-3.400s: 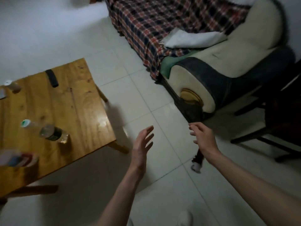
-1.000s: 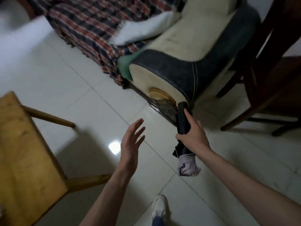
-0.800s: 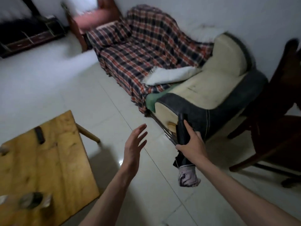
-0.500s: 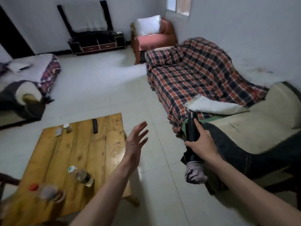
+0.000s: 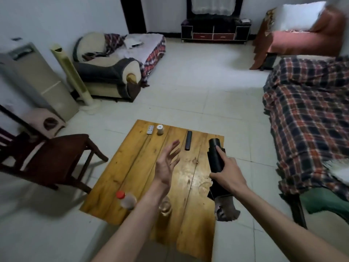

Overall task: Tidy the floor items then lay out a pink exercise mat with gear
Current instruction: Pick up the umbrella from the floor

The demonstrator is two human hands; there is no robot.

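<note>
1 black folded umbrella (image 5: 215, 159) fills the right hand's (image 5: 227, 175) grip.

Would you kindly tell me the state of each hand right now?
Left hand: open, fingers spread, holding nothing, above the wooden table.
Right hand: closed around a black folded umbrella.

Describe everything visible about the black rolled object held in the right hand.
The black rolled object, a matte cylinder resembling a folded umbrella, is gripped around its middle by the right hand, forefinger lying along it. It tilts, its flat round end up and away from the person, above the right side of the yellow wooden table. Below the fist, loose black folds spread out, and a crumpled pale grey fabric piece hangs from the lower end. Only the hand touches it.
</note>
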